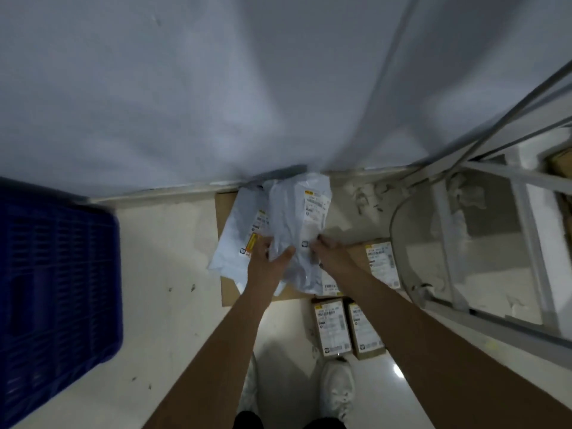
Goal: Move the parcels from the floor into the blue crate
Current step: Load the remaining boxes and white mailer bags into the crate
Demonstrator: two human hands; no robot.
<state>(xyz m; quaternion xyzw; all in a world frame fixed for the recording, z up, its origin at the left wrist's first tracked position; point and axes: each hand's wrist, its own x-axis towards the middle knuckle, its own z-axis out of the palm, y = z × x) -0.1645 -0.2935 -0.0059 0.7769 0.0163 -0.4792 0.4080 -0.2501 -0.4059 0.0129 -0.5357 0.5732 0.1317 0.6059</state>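
While no parcel can be seen inside the crate, the transfer is judged to be at an early stage, with one item in hand and the rest on the floor.

Item 1, lower centre of the frame: white shoes (337, 388), planted on pale floor (161, 305); not part of the task.

Item 2, just above the shoes, right of centre: two small labelled cardboard boxes (348, 329), laid side by side on the floor; untouched.

Item 3, right of centre: a third labelled box (382, 263), resting at the edge of a flat cardboard sheet (224, 209); untouched. A further label is glimpsed under the right forearm; its parcel cannot be made out.

Item 4, centre: left hand (267, 261), fingers curled on the near edge of the grey mailer bag (294, 218); right hand (329, 252), pressed to the bag's right side, its fingers blurred, so the closure cannot be told. Whether the bag is lifted cannot be told.

Item 5, centre, beneath item 4: a second mailer bag (240, 236), lying on the cardboard sheet; untouched.

Item 6, left edge of the frame: blue crate (58, 274), well apart from the parcels; interior blurred, nothing visible in it.

Item 7, right side: a metal frame (483, 243); upper frame: white wall (216, 88).

Outstanding: at least five parcels.
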